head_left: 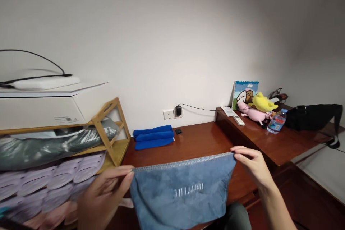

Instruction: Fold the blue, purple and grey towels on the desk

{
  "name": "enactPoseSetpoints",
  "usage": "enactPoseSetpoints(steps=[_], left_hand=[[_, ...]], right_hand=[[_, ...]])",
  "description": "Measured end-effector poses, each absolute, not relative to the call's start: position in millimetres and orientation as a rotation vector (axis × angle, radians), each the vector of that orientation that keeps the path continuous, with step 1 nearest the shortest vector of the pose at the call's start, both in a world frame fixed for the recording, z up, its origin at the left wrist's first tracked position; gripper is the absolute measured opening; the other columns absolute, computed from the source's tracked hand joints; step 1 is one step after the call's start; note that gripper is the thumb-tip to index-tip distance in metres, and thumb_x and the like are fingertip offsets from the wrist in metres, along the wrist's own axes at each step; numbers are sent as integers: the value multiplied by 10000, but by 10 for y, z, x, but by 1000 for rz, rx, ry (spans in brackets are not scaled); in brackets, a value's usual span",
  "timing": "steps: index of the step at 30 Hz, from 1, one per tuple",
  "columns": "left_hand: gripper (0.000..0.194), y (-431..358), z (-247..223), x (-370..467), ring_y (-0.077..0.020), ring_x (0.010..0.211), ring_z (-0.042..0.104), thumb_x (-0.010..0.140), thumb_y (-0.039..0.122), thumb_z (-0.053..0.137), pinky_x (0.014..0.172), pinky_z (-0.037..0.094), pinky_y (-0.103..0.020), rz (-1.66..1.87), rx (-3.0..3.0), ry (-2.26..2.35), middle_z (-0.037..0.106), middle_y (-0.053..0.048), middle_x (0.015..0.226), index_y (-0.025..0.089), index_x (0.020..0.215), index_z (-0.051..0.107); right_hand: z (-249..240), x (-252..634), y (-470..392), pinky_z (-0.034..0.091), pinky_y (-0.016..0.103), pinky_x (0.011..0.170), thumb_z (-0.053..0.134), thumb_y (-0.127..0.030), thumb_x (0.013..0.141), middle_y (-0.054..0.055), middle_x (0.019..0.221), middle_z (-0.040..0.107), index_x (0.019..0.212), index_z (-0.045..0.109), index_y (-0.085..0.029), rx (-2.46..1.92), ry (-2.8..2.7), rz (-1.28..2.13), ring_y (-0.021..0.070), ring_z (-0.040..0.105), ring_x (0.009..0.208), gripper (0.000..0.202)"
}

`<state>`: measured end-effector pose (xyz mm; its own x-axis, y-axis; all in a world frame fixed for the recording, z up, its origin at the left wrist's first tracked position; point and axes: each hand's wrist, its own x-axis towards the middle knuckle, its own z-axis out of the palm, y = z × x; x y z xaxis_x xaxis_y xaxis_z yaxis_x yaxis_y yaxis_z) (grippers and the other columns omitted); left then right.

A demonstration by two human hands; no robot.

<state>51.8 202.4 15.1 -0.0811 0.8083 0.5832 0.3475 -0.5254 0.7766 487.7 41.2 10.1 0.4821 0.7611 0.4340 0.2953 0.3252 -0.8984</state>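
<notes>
A grey-blue towel (pixel 178 201) hangs stretched between my two hands, its stitched edge on top and pale embroidered lettering showing upside down. My left hand (pixel 105 194) pinches one top corner between thumb and fingers. The opposite corner is gripped by my right hand (pixel 252 165), held slightly higher. The lower part of the towel sags and runs out of view at the bottom. Behind it, a folded bright blue towel (pixel 154 137) lies on the brown wooden surface (pixel 196 136) by the wall.
To the left a bamboo shelf (pixel 107 140) carries a white box (pixel 40 109), a plastic-wrapped bundle (pixel 61 143) and lilac slippers (pixel 63 174). On the raised right surface are a water bottle (pixel 277 121), plush toys (pixel 256 113), a remote (pixel 238 120) and a black bag (pixel 312 116). A plugged-in charger (pixel 178 110) trails a cable.
</notes>
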Motion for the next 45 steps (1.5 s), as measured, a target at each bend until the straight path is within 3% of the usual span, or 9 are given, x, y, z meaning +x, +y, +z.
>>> enactPoseSetpoints(steps=[3, 8, 12, 16, 21, 30, 35, 41, 45], left_hand=[[469, 2562, -93, 712, -257, 826, 783, 694, 695, 807, 817, 682, -396, 1341, 1772, 1088, 812, -52, 849, 249, 794, 700], [391, 3449, -965, 1171, -266, 822, 788, 681, 624, 695, 788, 635, -367, 946, 1766, 1157, 811, -62, 794, 240, 752, 679], [234, 3687, -1576, 1315, -271, 808, 796, 641, 486, 660, 752, 603, -335, 893, 1776, 1273, 794, -49, 726, 254, 665, 661], [166, 3817, -1951, 1330, -261, 848, 804, 666, 412, 600, 762, 588, -311, 902, 1772, 1363, 803, -49, 758, 262, 684, 671], [173, 4097, -2228, 1429, -263, 933, 807, 701, 408, 606, 837, 605, -321, 950, 1761, 1408, 832, -51, 852, 275, 764, 696], [295, 4366, -2457, 1564, -268, 935, 807, 729, 524, 596, 862, 631, -348, 1006, 1786, 1382, 851, -67, 911, 275, 810, 731], [362, 4373, -2439, 1547, -273, 916, 800, 763, 547, 592, 871, 646, -382, 1032, 1841, 1369, 851, -93, 942, 250, 888, 757], [408, 3942, -2410, 1655, -315, 1287, 691, 921, 474, 510, 1204, 488, -492, 1121, 2153, 1259, 777, -141, 1327, 235, 1059, 811], [507, 3579, -2622, 1770, -323, 1499, 536, 1003, 484, 479, 1259, 432, -540, 862, 2521, 1255, 608, -93, 1590, 280, 1402, 716]], right_hand=[[-193, 5011, 796, 633, 453, 967, 921, -582, 752, 135, 1084, 831, 970, 885, -242, -1346, -1040, 444, 312, 779, 1031, 405], [-1104, 5137, 1905, 634, 439, 890, 882, -733, 628, 166, 967, 828, 922, 852, -156, -1527, -956, 612, 309, 787, 913, 648], [-1755, 5092, 2491, 637, 472, 846, 881, -644, 638, 166, 845, 815, 774, 811, -143, -1646, -956, 640, 330, 793, 829, 523], [-2092, 5097, 2749, 614, 494, 950, 830, -481, 732, 144, 893, 829, 754, 808, -183, -1730, -990, 601, 345, 801, 929, 299], [-2246, 5199, 2978, 579, 447, 1051, 737, -320, 815, 115, 1018, 842, 836, 834, -220, -1780, -1055, 534, 316, 792, 1063, 141], [-2374, 5301, 3084, 588, 459, 1069, 654, -302, 907, 120, 1132, 826, 1007, 855, -210, -1841, -1085, 413, 315, 777, 1137, 242], [-2289, 5280, 3070, 558, 449, 1126, 598, -290, 957, 113, 1276, 789, 1255, 793, -191, -1848, -1121, 365, 277, 748, 1206, 370], [-2308, 4713, 2703, 329, 483, 1314, 426, -351, 1077, 141, 1611, 553, 1477, 676, -169, -1891, -1493, 74, 292, 472, 1537, 506], [-2374, 4477, 2463, 211, 503, 1350, 408, -461, 1092, 110, 1733, 357, 1665, 445, -175, -2101, -1762, 206, 295, 284, 1634, 642]])
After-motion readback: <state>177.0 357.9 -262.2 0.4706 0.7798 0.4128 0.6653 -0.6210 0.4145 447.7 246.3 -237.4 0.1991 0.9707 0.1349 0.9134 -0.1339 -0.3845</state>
